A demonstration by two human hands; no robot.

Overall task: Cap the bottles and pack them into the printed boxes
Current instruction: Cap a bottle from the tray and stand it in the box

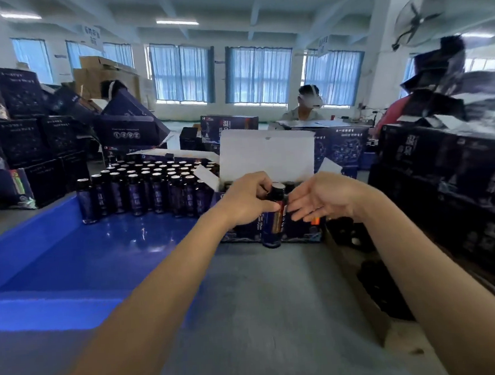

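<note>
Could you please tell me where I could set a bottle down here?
Bare: the near half of the blue tray before the bottle cluster, and grey table in front of the open box. Crowded: stacked boxes at right.

I count two hands of mine, left hand and right hand, and one bottle in my left fingers. One printed box stands open; the bottle tops inside are too hidden to count. One blue tray carries the standing bottles: about eight across the front, several rows deep, well past thirty. Closed boxes are piled left and right, more than ten. One seated person, one wall fan.
</note>
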